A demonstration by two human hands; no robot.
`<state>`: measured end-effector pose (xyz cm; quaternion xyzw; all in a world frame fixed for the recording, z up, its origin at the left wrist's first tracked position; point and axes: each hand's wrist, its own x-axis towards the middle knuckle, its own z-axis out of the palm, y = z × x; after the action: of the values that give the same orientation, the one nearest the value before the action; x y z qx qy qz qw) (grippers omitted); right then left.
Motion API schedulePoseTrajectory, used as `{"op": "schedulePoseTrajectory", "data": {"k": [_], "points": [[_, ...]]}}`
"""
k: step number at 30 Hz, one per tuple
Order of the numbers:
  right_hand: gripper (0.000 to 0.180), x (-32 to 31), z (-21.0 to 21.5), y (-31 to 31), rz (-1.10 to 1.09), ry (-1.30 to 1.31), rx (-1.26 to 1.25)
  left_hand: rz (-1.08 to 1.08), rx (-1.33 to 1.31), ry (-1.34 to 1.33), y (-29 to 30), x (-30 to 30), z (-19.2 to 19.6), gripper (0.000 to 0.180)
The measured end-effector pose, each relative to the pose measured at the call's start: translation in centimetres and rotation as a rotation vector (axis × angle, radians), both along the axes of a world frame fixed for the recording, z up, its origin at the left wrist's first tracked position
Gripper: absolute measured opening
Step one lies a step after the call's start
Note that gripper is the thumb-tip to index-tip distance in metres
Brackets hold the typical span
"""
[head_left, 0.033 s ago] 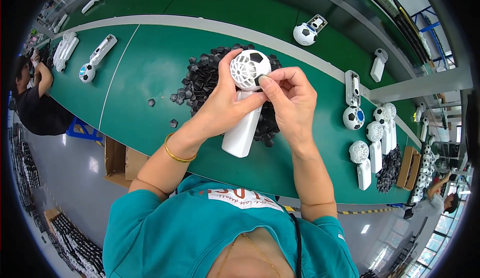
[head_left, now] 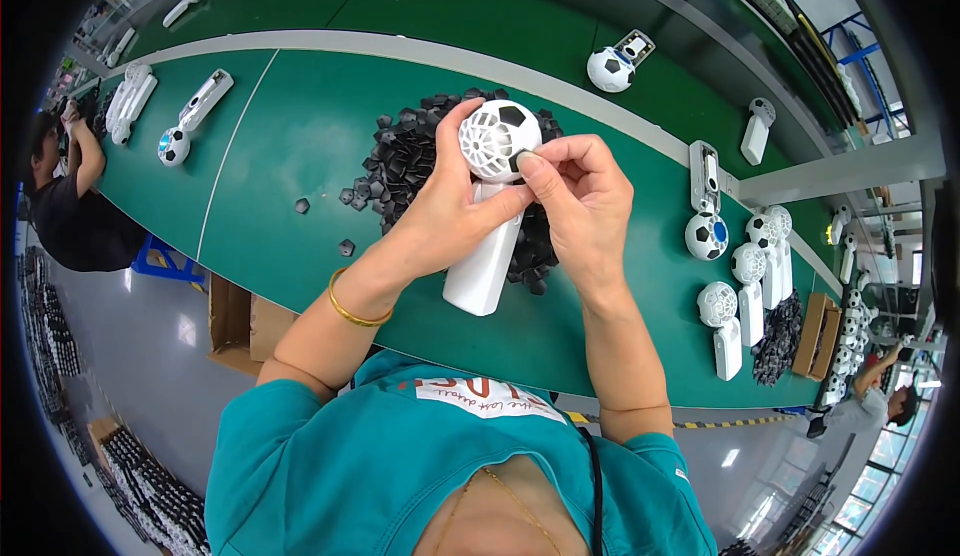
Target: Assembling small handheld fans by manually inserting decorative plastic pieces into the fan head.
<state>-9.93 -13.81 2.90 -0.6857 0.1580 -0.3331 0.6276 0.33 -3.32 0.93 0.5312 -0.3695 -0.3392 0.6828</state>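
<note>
Above the bench, my left hand (head_left: 447,196) is closed around the neck of a white handheld fan (head_left: 484,268). Its round head is patterned like a football, with an open white grille on the left and black pentagons on the right. My right hand (head_left: 585,201) is closed at the head's lower right, thumb and fingers pinching a small black pentagon piece (head_left: 523,159) against the ball. The thumb covers part of that piece. Beneath and behind the fan lies a heap of loose black pentagon pieces (head_left: 410,151), with a few strays to its left.
More football-headed fans (head_left: 718,304) lie at the right of the green bench (head_left: 290,166), near a dark pile (head_left: 778,341) and a cardboard box (head_left: 818,336). Others lie at the left. Beyond the pale rail is a green strip bearing another fan (head_left: 610,69). Co-workers sit at both sides.
</note>
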Motion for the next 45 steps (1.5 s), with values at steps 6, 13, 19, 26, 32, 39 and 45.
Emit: {"op": "schedulePoseTrajectory", "data": {"k": [6,13,19,26,32,39,45], "points": [[0.02,0.3,0.0,-0.8,0.063,0.034,0.184,0.032,0.021,-0.124,-0.2,0.0,0.1,0.083],[0.036,1.4,0.0,-4.8,0.145,-0.104,0.068,-0.011,-0.05,-0.428,-3.2,2.5,4.3,0.076],[0.053,1.3,0.0,-15.5,-0.539,0.392,-0.986,0.064,0.218,-1.121,-11.1,10.5,6.0,0.07],[0.063,1.1,-3.1,-19.5,-0.523,0.809,-0.996,0.166,0.562,-1.661,-17.7,20.9,-1.9,0.063],[0.065,0.6,-4.0,-22.9,-0.567,0.693,-0.889,0.536,0.296,-1.746,-18.5,21.0,-4.6,0.059],[0.056,-0.5,2.5,-12.4,-0.22,-0.193,0.128,-0.378,0.12,0.13,-10.3,7.2,1.7,0.066],[0.068,0.3,0.3,-0.2,-0.027,-0.286,0.046,-0.263,-0.211,0.629,-4.7,0.5,2.1,0.052]]}}
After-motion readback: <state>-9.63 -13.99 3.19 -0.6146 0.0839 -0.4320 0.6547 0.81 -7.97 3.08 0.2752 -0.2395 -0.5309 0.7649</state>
